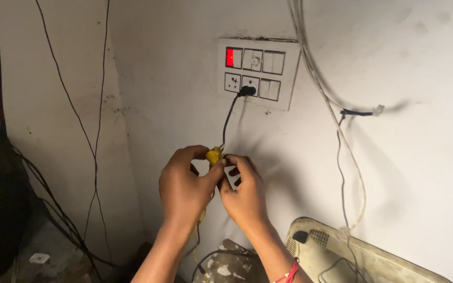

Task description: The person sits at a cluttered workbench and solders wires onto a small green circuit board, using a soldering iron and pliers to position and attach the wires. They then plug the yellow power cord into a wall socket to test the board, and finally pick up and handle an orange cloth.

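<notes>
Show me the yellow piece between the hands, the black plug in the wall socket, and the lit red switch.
yellow piece [214, 155], head view, its top between the thumbs
black plug [247, 91], head view, plug body
red switch [230, 57], head view, glowing face

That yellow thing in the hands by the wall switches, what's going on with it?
A person holds a small yellow piece between both hands, the left hand and the right hand pressed close around it in front of a white wall. A black cable runs from it up to a plug seated in the switch panel, where one red light glows. Thin wires hang down the wall beside them.
</notes>
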